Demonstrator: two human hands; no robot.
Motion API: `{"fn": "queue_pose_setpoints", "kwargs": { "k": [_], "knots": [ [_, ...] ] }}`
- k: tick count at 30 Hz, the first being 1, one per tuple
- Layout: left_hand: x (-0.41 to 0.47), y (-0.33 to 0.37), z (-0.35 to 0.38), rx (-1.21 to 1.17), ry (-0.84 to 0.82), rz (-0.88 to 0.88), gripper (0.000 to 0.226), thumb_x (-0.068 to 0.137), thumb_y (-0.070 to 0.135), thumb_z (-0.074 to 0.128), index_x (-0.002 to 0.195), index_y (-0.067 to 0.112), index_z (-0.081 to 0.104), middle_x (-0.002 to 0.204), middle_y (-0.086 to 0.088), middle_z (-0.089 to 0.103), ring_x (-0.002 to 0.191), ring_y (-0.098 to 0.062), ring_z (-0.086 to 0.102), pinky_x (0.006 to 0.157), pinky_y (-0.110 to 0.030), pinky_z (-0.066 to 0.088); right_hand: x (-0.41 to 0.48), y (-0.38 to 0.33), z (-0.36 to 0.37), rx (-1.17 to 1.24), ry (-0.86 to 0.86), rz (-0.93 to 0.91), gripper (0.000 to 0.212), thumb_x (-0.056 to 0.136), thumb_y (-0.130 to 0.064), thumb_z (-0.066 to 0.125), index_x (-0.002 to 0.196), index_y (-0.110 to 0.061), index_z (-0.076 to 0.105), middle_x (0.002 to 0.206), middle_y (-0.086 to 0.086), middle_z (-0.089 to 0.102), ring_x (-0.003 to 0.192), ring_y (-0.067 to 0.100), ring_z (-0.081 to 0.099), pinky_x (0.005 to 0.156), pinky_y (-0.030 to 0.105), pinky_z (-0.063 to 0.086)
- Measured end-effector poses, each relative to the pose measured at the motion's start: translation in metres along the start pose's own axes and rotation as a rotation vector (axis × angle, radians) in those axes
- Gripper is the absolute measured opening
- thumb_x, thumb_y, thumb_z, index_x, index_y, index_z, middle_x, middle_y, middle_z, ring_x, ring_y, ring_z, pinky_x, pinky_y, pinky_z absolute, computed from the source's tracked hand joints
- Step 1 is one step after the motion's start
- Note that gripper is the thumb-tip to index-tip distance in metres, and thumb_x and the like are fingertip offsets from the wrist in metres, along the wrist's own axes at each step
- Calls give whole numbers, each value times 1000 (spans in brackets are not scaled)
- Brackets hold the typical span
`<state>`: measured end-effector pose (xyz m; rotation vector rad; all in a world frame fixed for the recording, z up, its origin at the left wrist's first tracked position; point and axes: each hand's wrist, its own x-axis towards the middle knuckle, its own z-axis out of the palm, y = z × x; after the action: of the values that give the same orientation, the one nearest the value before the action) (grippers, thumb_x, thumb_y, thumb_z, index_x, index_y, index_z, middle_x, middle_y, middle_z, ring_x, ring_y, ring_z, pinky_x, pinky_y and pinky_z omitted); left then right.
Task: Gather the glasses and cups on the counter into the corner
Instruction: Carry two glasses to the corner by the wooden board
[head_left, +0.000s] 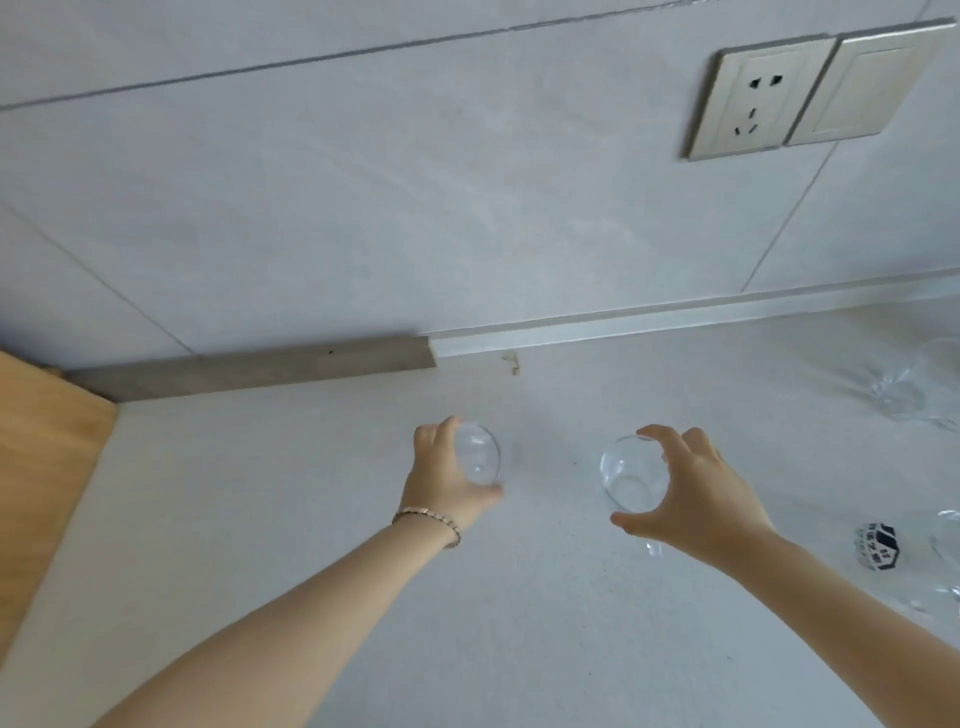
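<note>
My left hand is wrapped around a small clear glass near the middle of the white counter. My right hand curls over a second clear glass, thumb below it and fingers on its far rim. The two glasses are about a hand's width apart. Another clear glass stands at the far right near the wall. A glass with a black printed label sits at the right edge, partly cut off by the frame.
A wooden board lies at the left where counter and wall meet. A grey strip runs along the wall's base. A wall socket and a switch plate sit on the tiled wall above.
</note>
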<state>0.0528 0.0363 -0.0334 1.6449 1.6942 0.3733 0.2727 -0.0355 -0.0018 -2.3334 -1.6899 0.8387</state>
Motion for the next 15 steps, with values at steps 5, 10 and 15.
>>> {"fn": "queue_pose_setpoints", "kwargs": {
  "k": [5, 10, 15],
  "knots": [
    [-41, -89, -80, -234, 262, -140, 61, 62, 11, 80, 111, 29, 49, 111, 1, 38, 89, -19, 51, 75, -32, 49, -2, -86, 34, 41, -24, -133, 90, 60, -42, 82, 135, -31, 35, 104, -8, 32, 118, 19, 48, 89, 29, 43],
    [-21, -183, -175, -231, 461, -290, 69, 61, 11, 79, 122, 22, 48, 112, 0, 37, 94, -24, 51, 79, -33, 48, 4, -191, 88, 86, -47, -247, 90, 60, -42, 82, 135, -31, 34, 106, -8, 32, 119, 16, 46, 88, 27, 44],
    [35, -253, -250, -155, 513, -408, 75, 53, 27, 77, 123, 22, 48, 123, -9, 46, 109, -36, 53, 76, -35, 50, 12, -284, 143, 119, -78, -264, 90, 60, -43, 81, 135, -31, 33, 115, -5, 39, 116, 15, 48, 90, 28, 46]
  ]
}}
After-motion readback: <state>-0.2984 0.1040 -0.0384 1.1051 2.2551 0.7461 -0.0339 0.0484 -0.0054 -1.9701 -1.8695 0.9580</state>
